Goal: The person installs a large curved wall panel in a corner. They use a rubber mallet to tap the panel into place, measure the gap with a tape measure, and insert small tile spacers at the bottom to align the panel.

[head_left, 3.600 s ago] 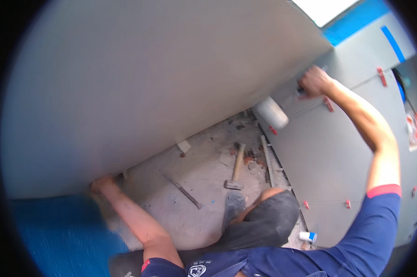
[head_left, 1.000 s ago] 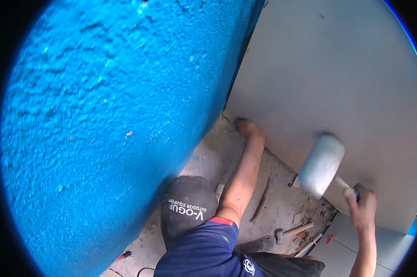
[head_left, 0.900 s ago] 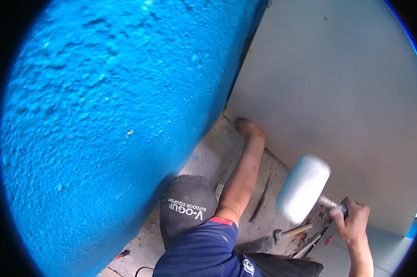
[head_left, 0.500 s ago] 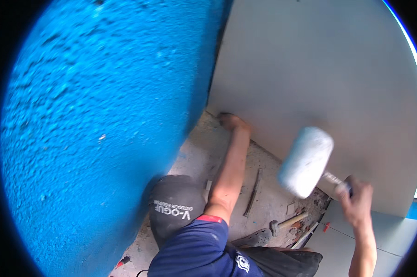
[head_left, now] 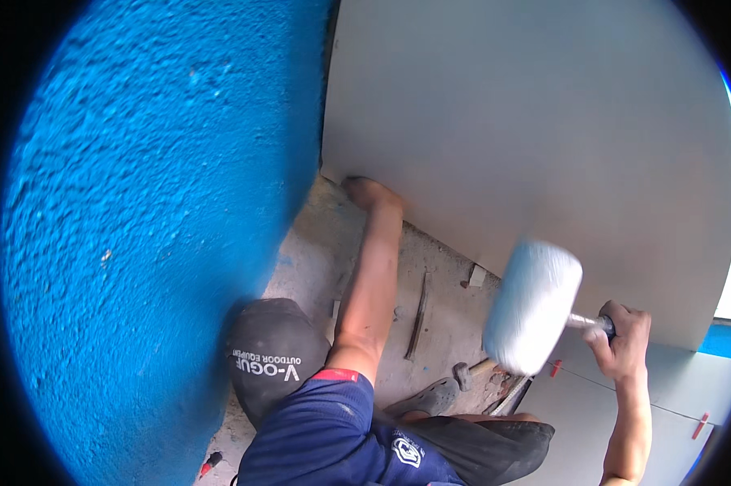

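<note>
My left hand point(head_left: 372, 194) reaches over my left knee to the lower left corner of a large grey tile point(head_left: 527, 121), beside the blue wall. It touches the tile's near edge there; its fingers are too dark and hidden to make out. On the right, my right hand point(head_left: 626, 340) is closed round the dark grip of a big white mallet point(head_left: 532, 308). The metal shaft points left from my fist. The mallet's head, slightly blurred, hangs in front of the tile's near edge; I cannot tell whether it touches.
A rough blue wall point(head_left: 155, 202) rises close on my left. On the bare, dusty floor lie a thin bar point(head_left: 418, 316), a hammer point(head_left: 463, 376) and a pale shard point(head_left: 477, 276). Grey tiles point(head_left: 608, 413) with red wedges point(head_left: 701, 425) lie at lower right. My shoe point(head_left: 430, 398) is beside the hammer.
The view has shifted, so wall, tile and my left hand sit further left and higher. Relative to the tile, the mallet has moved right and nearer to me. My left hand stays at the corner.
</note>
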The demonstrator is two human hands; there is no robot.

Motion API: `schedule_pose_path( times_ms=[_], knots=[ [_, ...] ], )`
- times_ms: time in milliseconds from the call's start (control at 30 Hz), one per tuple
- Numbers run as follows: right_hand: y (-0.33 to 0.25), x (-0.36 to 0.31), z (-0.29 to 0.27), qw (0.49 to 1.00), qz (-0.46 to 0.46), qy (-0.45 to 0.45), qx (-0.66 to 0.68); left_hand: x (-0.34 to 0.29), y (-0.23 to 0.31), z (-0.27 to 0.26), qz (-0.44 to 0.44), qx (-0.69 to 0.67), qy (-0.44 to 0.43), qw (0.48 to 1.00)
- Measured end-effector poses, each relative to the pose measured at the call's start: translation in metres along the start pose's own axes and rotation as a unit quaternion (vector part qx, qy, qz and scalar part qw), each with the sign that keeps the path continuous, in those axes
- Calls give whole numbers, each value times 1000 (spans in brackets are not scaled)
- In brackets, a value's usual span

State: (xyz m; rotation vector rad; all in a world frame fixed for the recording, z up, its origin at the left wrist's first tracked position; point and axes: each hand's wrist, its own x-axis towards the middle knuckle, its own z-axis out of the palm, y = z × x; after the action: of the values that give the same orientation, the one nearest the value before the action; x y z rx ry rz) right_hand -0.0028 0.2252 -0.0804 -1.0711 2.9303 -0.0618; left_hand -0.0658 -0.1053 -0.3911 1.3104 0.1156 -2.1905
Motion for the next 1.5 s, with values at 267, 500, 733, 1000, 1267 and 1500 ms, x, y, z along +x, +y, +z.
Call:
schedule_pose_path(
  times_ms=[267,500,733,1000,1267,1500],
  knots=[
    [-10,10,-23,999,12,-47,-22,72,-4,-33,80,181,-41,979],
    [-2,4,-27,985,151,-75,-24,59,-8,-23,45,87,-89,991],
    [-20,29,-17,986,114,-105,-56,58,-7,-18,21,37,-107,993],
    [25,-25,-8,964,-129,1,-233,55,-21,-25,10,67,-120,991],
    [138,-102,-55,842,126,-337,-403,70,-15,-26,14,100,-139,985],
    [213,-131,-34,809,67,-440,-384,83,4,-7,51,120,-150,980]
  ],
)
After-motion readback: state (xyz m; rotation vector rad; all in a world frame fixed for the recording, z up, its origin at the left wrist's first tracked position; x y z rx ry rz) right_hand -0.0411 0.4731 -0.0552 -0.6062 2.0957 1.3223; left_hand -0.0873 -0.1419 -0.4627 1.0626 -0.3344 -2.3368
